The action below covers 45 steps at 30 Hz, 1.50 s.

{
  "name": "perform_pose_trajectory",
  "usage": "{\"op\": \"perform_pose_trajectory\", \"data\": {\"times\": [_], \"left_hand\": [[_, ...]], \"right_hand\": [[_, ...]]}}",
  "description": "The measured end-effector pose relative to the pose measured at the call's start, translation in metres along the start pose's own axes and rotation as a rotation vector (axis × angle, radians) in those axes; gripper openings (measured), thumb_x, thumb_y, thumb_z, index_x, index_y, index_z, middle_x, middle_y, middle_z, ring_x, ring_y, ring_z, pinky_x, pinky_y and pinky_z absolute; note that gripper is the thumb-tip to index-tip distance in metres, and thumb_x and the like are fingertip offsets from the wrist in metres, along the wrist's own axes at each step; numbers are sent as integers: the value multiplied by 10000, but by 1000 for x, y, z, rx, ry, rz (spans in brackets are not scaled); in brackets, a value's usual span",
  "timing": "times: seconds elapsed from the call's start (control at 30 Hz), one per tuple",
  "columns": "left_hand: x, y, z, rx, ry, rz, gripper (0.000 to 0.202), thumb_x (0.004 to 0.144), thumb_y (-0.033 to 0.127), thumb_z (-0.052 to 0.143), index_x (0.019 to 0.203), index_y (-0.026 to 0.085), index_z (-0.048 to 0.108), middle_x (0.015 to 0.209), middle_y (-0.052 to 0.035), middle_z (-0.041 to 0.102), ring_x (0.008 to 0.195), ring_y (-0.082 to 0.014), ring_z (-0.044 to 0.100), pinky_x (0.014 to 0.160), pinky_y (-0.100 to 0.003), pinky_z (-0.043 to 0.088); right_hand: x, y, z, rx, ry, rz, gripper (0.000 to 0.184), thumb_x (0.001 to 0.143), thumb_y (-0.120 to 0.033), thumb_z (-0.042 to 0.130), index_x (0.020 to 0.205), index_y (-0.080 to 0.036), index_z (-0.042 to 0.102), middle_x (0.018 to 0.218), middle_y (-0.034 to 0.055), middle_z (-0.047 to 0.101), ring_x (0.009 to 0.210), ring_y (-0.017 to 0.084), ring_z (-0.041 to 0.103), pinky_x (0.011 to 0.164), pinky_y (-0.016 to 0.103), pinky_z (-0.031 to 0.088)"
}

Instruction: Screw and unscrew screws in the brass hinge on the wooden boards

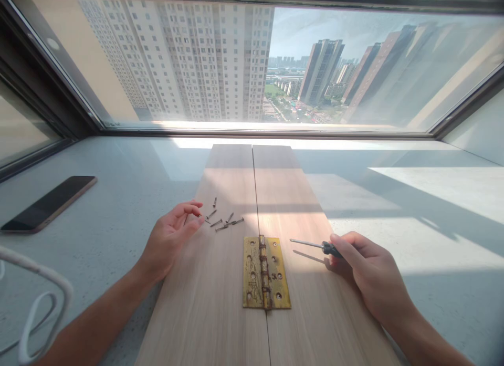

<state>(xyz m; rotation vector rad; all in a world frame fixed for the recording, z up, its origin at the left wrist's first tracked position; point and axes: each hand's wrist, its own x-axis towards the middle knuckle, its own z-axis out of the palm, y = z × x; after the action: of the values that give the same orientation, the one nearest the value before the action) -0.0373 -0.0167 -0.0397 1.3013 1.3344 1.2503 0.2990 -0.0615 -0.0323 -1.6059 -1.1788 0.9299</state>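
My left hand (173, 234) is over the left board, thumb and fingertips drawn together around a small screw (207, 221) whose end shows past the thumb. Right beside these fingers, several loose screws (224, 225) lie scattered on the wood. A worn brass-coloured hinge (254, 274) lies flat and opened out, its barrel along the seam between the two boards; its screw holes look unfilled. Over the right board, my right hand (370, 271) grips a screwdriver (311, 243) by its dark handle. The metal shaft points left toward the hinge without touching it.
Two pale wooden boards (212, 324) lie side by side on a light windowsill (118, 166). A phone (51, 203) rests at the left, with a white cable (51, 276) nearer me. Beyond the boards stands the window frame (252, 133), and sunlight casts shadows across the sill.
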Motion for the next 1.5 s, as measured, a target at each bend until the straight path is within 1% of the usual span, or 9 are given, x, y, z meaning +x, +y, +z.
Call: {"op": "perform_pose_trajectory", "data": {"times": [0.1, 0.33, 0.53, 0.7, 0.83, 1.0, 1.2, 1.4, 1.5], "left_hand": [[1, -1, -1, -24, 0, -28, 207, 772, 355, 673, 808, 179, 571, 1266, -83, 551, 1281, -257, 427, 1097, -395, 272], [0, -3, -2, -13, -21, -5, 204, 768, 361, 665, 787, 183, 568, 1226, -83, 590, 1303, -254, 411, 1103, -389, 264], [0, -2, 1, 1, -31, 2, 206, 758, 362, 667, 780, 182, 570, 1217, -109, 598, 1313, -265, 403, 1112, -425, 255], [0, -3, 0, 6, -31, 7, 206, 761, 363, 668, 778, 185, 567, 1196, -95, 612, 1313, -252, 407, 1119, -408, 245], [-1, -4, 1, -1, -24, 3, 198, 773, 358, 658, 787, 188, 557, 1190, -95, 615, 1317, -239, 406, 1122, -407, 242], [-3, -2, 1, 42, -34, 3, 207, 767, 373, 655, 776, 190, 558, 1175, -99, 627, 1310, -249, 416, 1118, -410, 251], [-5, -1, 2, 64, -38, -5, 214, 756, 376, 666, 765, 191, 560, 1158, -86, 637, 1324, -259, 398, 1130, -415, 222], [-6, -3, 3, 33, -21, -1, 196, 786, 371, 633, 789, 193, 550, 1175, -92, 633, 1313, -245, 416, 1114, -401, 256], [-6, -5, 2, 145, -52, 34, 189, 804, 375, 606, 803, 197, 541, 1185, -89, 628, 1319, -247, 409, 1113, -399, 254]], "right_hand": [[1, 1, 0, 71, -25, 26, 374, 793, -483, 643, 582, -179, 593, 581, 9, 589, 598, 129, 528, 571, 243, 432], [5, 4, 1, 165, 28, 91, 345, 764, -473, 680, 614, -168, 620, 584, 15, 613, 571, 124, 557, 556, 233, 468], [9, 2, 4, 225, 57, 115, 341, 744, -478, 698, 645, -157, 640, 638, 56, 669, 635, 169, 636, 611, 276, 533], [10, 1, 4, 218, 57, 147, 352, 756, -488, 686, 648, -158, 628, 673, 59, 690, 683, 163, 655, 613, 235, 525], [9, -1, 3, 209, 31, 136, 351, 758, -485, 685, 649, -156, 629, 686, 63, 691, 697, 168, 657, 634, 245, 529], [10, -2, 4, 198, 50, 127, 347, 762, -480, 679, 645, -159, 620, 681, 69, 690, 704, 181, 667, 639, 259, 537], [11, -2, 4, 192, 45, 140, 345, 762, -483, 680, 658, -158, 627, 695, 69, 695, 719, 176, 667, 646, 243, 532], [12, 0, 3, 207, -1, 117, 341, 774, -475, 674, 659, -156, 633, 690, 55, 684, 695, 158, 646, 654, 241, 525], [10, 1, 3, 214, -13, 107, 336, 777, -466, 674, 655, -156, 633, 685, 54, 681, 688, 154, 637, 650, 241, 521]]}}
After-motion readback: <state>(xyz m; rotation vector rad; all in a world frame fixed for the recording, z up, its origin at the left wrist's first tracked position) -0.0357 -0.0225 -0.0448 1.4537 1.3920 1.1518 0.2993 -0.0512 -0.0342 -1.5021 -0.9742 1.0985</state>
